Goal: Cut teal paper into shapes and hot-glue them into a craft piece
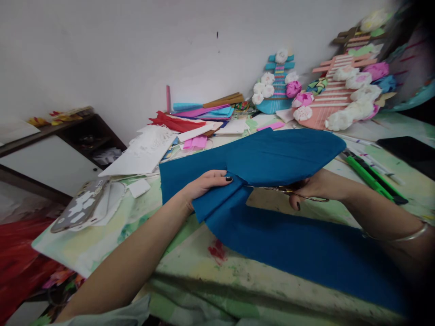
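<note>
Left hand (207, 183) pinches blue crepe sheet (272, 158) at cut edge; right hand (314, 188) grips scissors (288, 190), blades pointing leftward toward left hand, sheet's long axis left-right.

The desk (190, 267) is paint-stained, pale green and cream, with a red smear at 6 o'clock. A blue crepe sheet (306, 253) lies across it from the centre toward 4 o'clock. White paper sheets (142, 154) sit at 10 o'clock, coloured paper strips (204, 111) at 12, flower-decorated stick frames (340, 99) at 1 to 2, and a green cutter (369, 179) at 3.
</note>
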A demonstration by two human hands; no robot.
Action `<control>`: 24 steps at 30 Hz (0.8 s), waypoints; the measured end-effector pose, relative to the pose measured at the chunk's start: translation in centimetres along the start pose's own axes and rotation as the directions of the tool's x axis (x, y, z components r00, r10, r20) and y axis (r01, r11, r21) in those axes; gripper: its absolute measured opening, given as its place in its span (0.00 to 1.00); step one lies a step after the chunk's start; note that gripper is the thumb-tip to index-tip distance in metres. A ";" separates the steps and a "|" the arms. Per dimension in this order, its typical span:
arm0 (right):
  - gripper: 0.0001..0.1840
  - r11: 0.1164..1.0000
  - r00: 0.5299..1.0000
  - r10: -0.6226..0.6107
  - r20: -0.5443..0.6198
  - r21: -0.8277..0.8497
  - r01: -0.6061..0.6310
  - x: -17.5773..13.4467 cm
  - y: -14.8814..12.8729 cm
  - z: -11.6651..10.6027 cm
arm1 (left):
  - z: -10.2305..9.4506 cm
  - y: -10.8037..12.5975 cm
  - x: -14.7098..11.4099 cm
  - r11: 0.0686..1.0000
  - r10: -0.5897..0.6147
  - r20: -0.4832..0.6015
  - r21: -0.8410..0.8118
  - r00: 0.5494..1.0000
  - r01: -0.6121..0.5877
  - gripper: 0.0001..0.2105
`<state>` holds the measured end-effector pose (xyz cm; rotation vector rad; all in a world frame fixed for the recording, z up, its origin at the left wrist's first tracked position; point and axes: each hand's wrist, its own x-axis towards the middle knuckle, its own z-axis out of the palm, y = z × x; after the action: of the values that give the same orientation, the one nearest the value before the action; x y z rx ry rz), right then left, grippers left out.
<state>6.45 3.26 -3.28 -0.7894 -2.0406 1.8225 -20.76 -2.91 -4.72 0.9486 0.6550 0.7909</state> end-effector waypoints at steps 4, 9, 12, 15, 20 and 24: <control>0.12 0.999 1.000 0.029 0.002 -0.024 -0.029 -0.1 0.0 -0.1 | 0.2 0.0 0.0 1.000 0.003 -0.005 -0.008 1.000 -0.003 0.13; 0.10 0.998 0.999 0.026 0.021 -0.057 -0.025 -0.1 -0.3 0.0 | 0.1 0.0 0.0 1.000 -0.011 -0.010 0.021 1.000 0.011 0.14; 0.12 0.996 0.999 0.041 -0.016 -0.073 -0.042 -0.1 -0.1 -0.1 | 0.0 0.0 0.0 1.000 -0.008 -0.010 0.027 1.000 0.008 0.14; 0.15 0.994 0.997 0.072 -0.040 -0.074 -0.075 -0.1 -0.1 0.0 | 0.2 0.1 0.0 1.000 -0.002 -0.023 0.029 1.000 0.002 0.14; 0.13 0.992 0.999 0.054 -0.004 -0.114 -0.054 -0.2 -1.0 0.6 | 0.4 0.2 0.0 1.000 -0.006 -0.039 0.024 0.999 0.007 0.14; 0.13 0.986 1.000 -0.004 0.008 -0.168 0.006 -0.3 -0.6 0.3 | 0.5 0.2 0.0 1.000 -0.008 -0.041 0.024 0.999 0.009 0.14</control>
<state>6.39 2.86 -2.65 -0.8216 -2.2211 1.6695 -20.46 -3.03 -4.33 0.9529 0.7052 0.7979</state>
